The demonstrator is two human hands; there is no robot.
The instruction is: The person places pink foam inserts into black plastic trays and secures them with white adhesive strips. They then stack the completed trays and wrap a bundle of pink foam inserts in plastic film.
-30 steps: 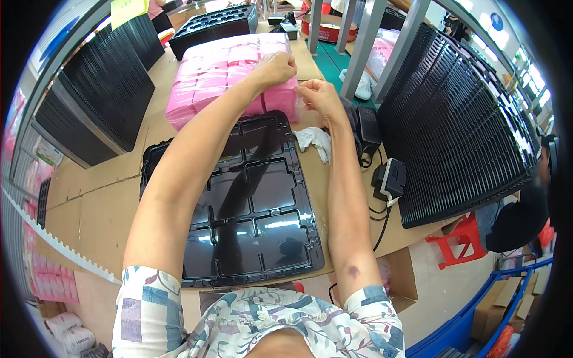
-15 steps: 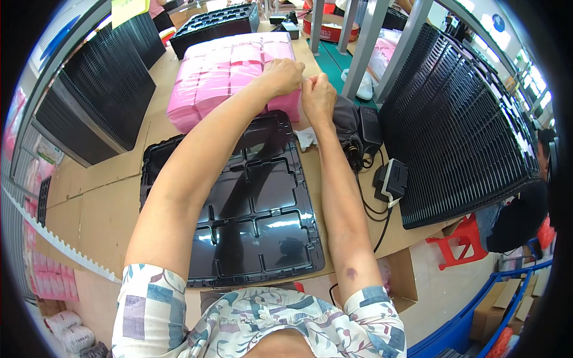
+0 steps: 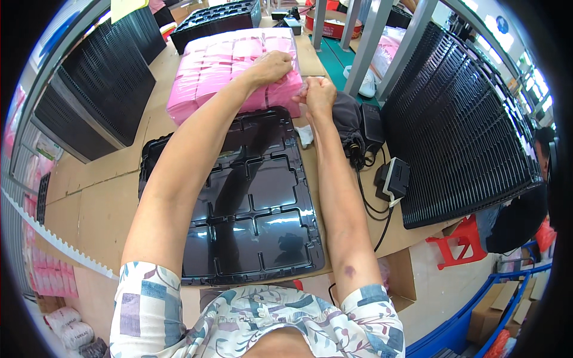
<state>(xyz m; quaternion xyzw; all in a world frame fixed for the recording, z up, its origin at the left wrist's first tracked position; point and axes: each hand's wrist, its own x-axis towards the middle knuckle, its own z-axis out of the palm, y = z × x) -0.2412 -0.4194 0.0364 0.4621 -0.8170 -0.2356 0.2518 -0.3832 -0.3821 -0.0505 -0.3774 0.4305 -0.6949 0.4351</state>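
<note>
A large pink bundle of soft, stacked packs in clear plastic wrap lies beyond the black tray. My left hand rests on the bundle's top right part, fingers bent and closed on the wrap. At the bundle's right edge, my right hand is closed in a pinch, with a bit of the clear wrap showing at its fingertips. Below my forearms is the shiny black plastic tray with moulded compartments, partly covered by my left arm.
Tall stacks of black trays stand at the left and right. Right of my right forearm are a dark grey cloth item, a black-and-white adapter and cables. Grey metal posts rise behind; a red stool stands on the floor.
My hands have moved apart: the left has shifted left and slightly down onto the bundle's top, while the right is slightly lower and turned toward the bundle's edge.
</note>
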